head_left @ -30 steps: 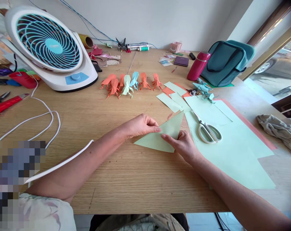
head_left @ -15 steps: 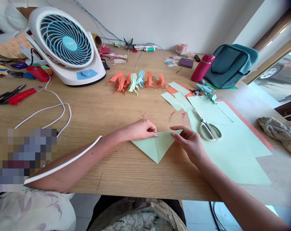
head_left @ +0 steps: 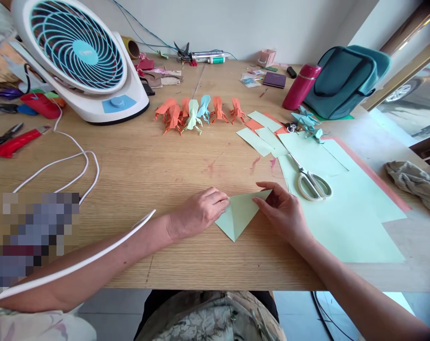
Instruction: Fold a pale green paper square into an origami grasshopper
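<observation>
A pale green sheet of paper (head_left: 238, 217), folded into a triangle with a crease down its middle, lies on the wooden table with one point toward me. My left hand (head_left: 204, 210) covers its left part, fingers bent together and pressed onto the paper near the crease. Between thumb and forefinger, my right hand (head_left: 282, 208) pinches the right corner, slightly raised. The left corner is hidden under my left hand. To the right of my right hand, scissors (head_left: 312, 184) with pale handles rest on large green sheets (head_left: 353, 227).
Several origami figures (head_left: 193, 116) stand in a row behind my hands. Smaller cut papers (head_left: 257, 141) lie near a pink bottle (head_left: 302, 87) and a teal bag (head_left: 343, 85). At left are a fan (head_left: 94, 61), a white cable (head_left: 94, 163) and a red-handled tool (head_left: 17, 143).
My left hand has shifted down and left, now lying over the left part of the paper instead of its top edge. My right hand keeps its pinch. The view has shifted slightly.
</observation>
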`<action>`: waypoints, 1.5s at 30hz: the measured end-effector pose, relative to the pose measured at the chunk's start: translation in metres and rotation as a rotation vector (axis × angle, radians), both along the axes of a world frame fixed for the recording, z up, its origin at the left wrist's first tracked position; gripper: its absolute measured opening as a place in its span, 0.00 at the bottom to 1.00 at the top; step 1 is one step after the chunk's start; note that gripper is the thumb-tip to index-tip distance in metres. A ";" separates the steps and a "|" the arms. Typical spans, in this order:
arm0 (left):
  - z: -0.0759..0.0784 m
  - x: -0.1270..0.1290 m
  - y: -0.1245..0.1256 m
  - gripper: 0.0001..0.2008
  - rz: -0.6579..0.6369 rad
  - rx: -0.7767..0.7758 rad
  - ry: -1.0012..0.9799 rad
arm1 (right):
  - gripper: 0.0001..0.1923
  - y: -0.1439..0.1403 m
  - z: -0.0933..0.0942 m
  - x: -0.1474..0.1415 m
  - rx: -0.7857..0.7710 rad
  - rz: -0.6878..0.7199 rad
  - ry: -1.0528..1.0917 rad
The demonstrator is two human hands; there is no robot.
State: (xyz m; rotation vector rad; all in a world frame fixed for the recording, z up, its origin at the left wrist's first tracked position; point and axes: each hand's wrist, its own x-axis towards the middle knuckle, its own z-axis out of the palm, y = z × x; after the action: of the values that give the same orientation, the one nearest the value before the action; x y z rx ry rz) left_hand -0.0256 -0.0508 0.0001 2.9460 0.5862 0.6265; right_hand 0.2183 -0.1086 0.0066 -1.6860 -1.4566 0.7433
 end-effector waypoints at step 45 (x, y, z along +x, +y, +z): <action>0.008 0.003 0.004 0.09 -0.028 0.380 0.151 | 0.21 -0.012 0.000 -0.007 0.439 0.551 -0.541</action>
State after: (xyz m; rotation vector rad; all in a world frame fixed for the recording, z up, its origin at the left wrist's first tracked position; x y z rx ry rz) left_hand -0.0222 -0.0470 0.0081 3.3745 0.4829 0.5709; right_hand 0.2111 -0.1206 0.0066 -1.1903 -2.3167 0.1940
